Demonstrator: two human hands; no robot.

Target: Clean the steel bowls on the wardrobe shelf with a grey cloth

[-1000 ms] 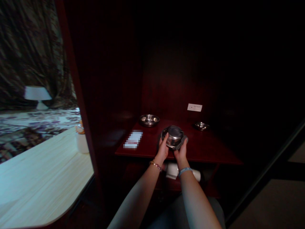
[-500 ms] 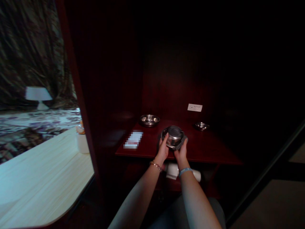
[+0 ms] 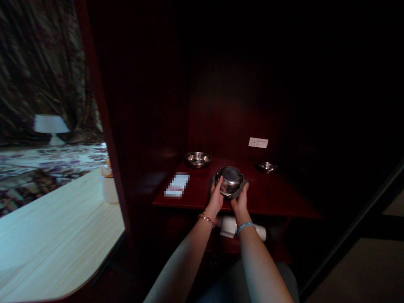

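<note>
Above the front part of a dark red shelf (image 3: 274, 195), a metal bowl (image 3: 231, 177) is held tilted, its base facing up. My left hand (image 3: 216, 198) grips the bowl's left and near side, thumb on the outer wall. At the bowl's right side, my right hand (image 3: 241, 198) is closed on a grey cloth (image 3: 240, 191) pressed against the rim. A wider metal bowl (image 3: 198, 159) stands at the back left of the shelf, and a small metal bowl (image 3: 267, 167) at the back right.
A blurred-out white item (image 3: 177, 185) lies at the shelf's left. White rolled objects (image 3: 228, 226) are on the lower shelf beneath my wrists. A socket plate (image 3: 258, 142) is on the back wall. Left of the partition are a pale table (image 3: 63, 227) and a lamp (image 3: 51, 124).
</note>
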